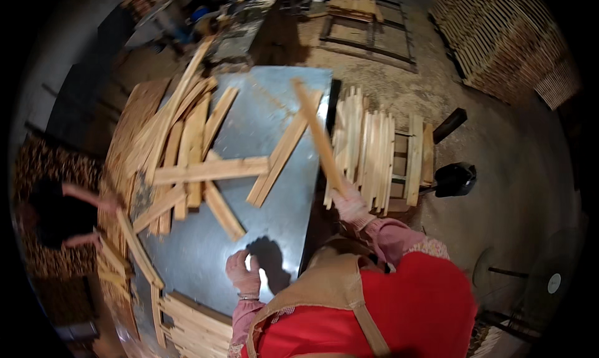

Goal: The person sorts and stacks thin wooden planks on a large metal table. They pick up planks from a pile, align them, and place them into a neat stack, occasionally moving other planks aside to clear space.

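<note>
My right hand [351, 206] is closed around one end of a wooden slat [319, 140], which tilts up and away over the right edge of the metal-topped table [284, 230]. Bent in a loose curve with nothing in it, my left hand [243, 272] is over the table's near part and casts a shadow. Two slats [284, 151] lie side by side ahead of it, left of the held one. A loose heap of slats [193, 136] covers the table's left side, with one slat [221, 169] lying across the others.
To the right, sorted slats [368, 152] are stacked on a rack beside the table. More slats [193, 324] lie in a row at the near left. A co-worker [59, 214] reaches toward the heap from the left. Slatted wood stacks [505, 37] stand at the far right.
</note>
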The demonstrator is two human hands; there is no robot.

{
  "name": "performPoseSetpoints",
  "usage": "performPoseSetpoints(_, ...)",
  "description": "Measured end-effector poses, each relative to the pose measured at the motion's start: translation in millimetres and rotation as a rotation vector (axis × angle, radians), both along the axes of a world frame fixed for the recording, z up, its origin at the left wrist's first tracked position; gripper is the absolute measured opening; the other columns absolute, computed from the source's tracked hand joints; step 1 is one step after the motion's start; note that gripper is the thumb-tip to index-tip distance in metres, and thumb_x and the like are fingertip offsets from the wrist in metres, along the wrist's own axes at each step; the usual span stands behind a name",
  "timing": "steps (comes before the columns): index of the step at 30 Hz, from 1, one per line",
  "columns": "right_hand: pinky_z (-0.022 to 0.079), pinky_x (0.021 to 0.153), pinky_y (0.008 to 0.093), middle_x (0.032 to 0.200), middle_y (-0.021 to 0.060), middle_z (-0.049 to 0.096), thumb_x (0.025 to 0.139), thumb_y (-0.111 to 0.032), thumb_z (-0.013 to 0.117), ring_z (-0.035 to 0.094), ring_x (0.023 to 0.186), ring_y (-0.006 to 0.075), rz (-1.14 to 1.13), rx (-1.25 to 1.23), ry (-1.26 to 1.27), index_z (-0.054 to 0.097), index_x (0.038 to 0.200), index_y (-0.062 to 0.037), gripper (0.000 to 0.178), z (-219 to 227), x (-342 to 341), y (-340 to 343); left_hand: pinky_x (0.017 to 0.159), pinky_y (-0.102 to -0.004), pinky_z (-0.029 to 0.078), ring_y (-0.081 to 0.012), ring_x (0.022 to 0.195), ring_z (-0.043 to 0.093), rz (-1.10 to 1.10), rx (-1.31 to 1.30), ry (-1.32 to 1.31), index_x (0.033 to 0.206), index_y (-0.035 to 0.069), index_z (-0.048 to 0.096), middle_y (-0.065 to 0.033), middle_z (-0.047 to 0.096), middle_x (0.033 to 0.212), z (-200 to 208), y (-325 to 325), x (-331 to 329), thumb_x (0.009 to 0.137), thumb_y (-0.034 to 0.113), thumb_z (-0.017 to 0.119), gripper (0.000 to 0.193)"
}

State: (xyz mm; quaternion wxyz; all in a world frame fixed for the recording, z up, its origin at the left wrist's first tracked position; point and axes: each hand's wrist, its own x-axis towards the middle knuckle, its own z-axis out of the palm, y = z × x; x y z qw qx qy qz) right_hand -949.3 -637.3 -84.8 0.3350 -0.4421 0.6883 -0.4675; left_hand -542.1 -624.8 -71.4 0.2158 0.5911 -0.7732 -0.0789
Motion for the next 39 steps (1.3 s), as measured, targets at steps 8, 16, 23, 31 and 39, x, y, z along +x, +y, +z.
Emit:
performPoseSetpoints(8, 0.042, 0.12, 0.0469, 0.148, 0.0289, 0.06, 0.108, -0.037, 0.053, 0.052, 0.143, 0.0455, -0.31, 0.695, 0.139, 0.056, 0.15, -0.0024, 0.055, -159.4, -168.3, 5.1, 0.119, -0.0566, 0.04, -0.048, 0.143, 0.049, -0.344, 0.093, -0.074, 0.153, 0.008, 0.053, -0.0253, 0.049, 0.159, -40.6, -220.4, -259.4, 0.089, 0.035, 0.081, 0.075)
performPoseSetpoints(16, 0.038, 0.122, 0.0496, 0.15, 0.0328, 0.057, 0.108, -0.049, 0.048, 0.05, 0.144, 0.0476, -0.32, 0.698, 0.044, 0.053, 0.157, -0.0023, 0.068, -168.5, -162.2, -75.7, 0.113, -0.0542, 0.046, -0.0447, 0.135, 0.055, -0.193, 0.161, -0.385, 0.156, 0.009, 0.048, -0.022, 0.056, 0.151, -83.5, -284.4, -288.4, 0.087, 0.039, 0.084, 0.083)
performPoseSetpoints(23, 0.044, 0.12, 0.046, 0.151, 0.03, 0.058, 0.107, -0.044, 0.057, 0.052, 0.145, 0.0428, -0.347, 0.558, 0.179, 0.049, 0.159, 0.001, 0.069, -175.7, -173.1, -81.1, 0.11, -0.05, 0.052, -0.0399, 0.125, 0.064, -0.002, 0.288, 0.035, 0.15, 0.003, 0.056, -0.0198, 0.068, 0.135, -50.9, -277.0, -267.7, 0.089, 0.021, 0.083, 0.068)
performPoseSetpoints(31, 0.045, 0.119, 0.0472, 0.158, 0.0258, 0.052, 0.087, -0.023, 0.087, 0.051, 0.147, 0.0364, 0.111, -0.11, -0.256, 0.033, 0.167, -0.0039, 0.099, 7.9, -96.0, -96.2, 0.101, -0.0338, 0.052, -0.0177, 0.112, 0.063, -0.267, 1.066, 1.134, 0.149, 0.001, 0.056, -0.0088, 0.063, 0.134, 64.0, -218.0, -363.9, 0.101, 0.035, 0.076, 0.063)
performPoseSetpoints(39, 0.058, 0.104, 0.0358, 0.147, 0.0208, 0.063, 0.105, -0.025, 0.069, 0.069, 0.124, 0.0256, -0.372, 0.389, -0.246, 0.037, 0.166, -0.0025, 0.073, -50.7, -173.2, -60.3, 0.122, -0.0422, 0.041, -0.0276, 0.142, 0.058, -0.334, 1.377, 1.029, 0.161, -0.005, 0.043, -0.0208, 0.056, 0.158, 22.8, -161.8, -355.4, 0.101, 0.057, 0.073, 0.092)
